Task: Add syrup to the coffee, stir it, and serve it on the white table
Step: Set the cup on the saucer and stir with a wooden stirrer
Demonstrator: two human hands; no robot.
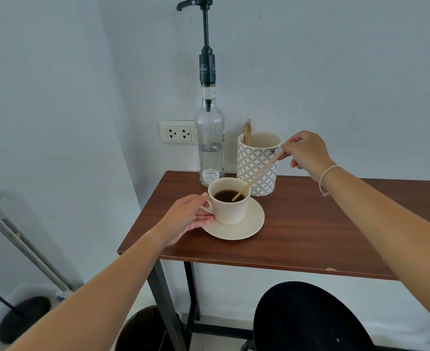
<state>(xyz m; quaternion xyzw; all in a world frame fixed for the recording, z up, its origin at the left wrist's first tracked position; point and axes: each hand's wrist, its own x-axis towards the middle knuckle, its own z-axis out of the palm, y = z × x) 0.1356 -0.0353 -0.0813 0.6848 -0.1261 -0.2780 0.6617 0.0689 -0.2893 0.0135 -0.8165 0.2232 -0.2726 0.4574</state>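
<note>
A cream cup (pixel 230 211) of dark coffee sits on a cream saucer (pixel 249 228) on the brown wooden table (pixel 310 224). My left hand (pixel 188 216) holds the cup by its handle side. My right hand (pixel 306 152) pinches the upper end of a wooden stir stick (pixel 257 174), whose lower tip dips into the coffee. Behind the cup stands a clear glass syrup bottle (pixel 210 143) with a tall black pump (pixel 205 46).
A patterned ceramic holder (pixel 255 168) with several wooden sticks stands right of the bottle. A wall socket (pixel 178 133) is behind. A black round stool seat (pixel 307 320) and a dark bin (pixel 143 330) lie below the table edge. Metal poles (pixel 24 241) lean at left.
</note>
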